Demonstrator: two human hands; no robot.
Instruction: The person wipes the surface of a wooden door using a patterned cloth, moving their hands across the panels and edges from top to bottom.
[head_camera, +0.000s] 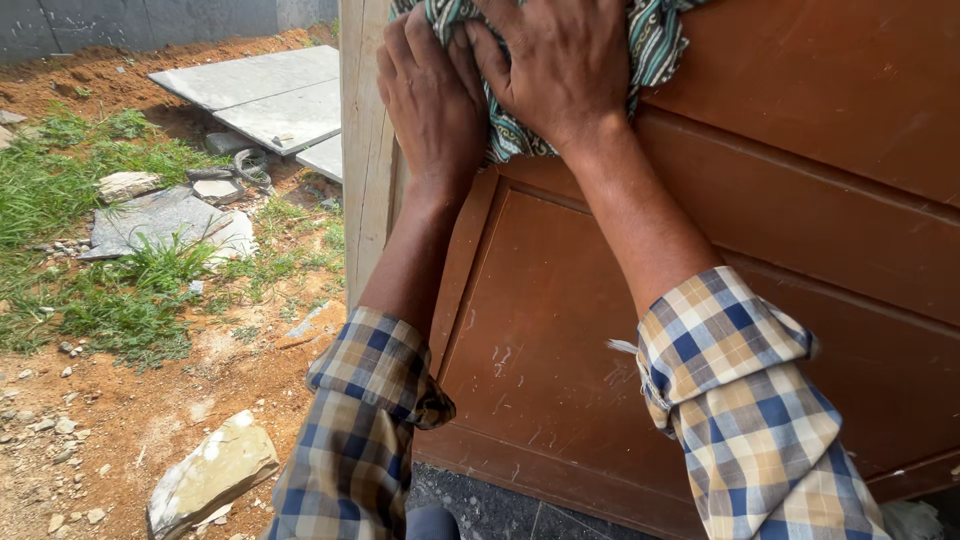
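My left hand (430, 90) and my right hand (560, 65) both press a striped green, white and yellow cloth (655, 45) flat against a brown panelled wooden door (560, 330). The hands sit side by side near the top of the view, fingers pointing up, close to the door's left edge. Most of the cloth is hidden under my palms; folds show to the right of the right hand and below it. My checked sleeves are rolled up to the forearms.
A pale wooden door frame (365, 150) stands upright left of the door. Beyond it lie red soil, grass, grey stone slabs (270, 95) and loose rocks (210, 470). A dark stone threshold (480, 510) runs under the door.
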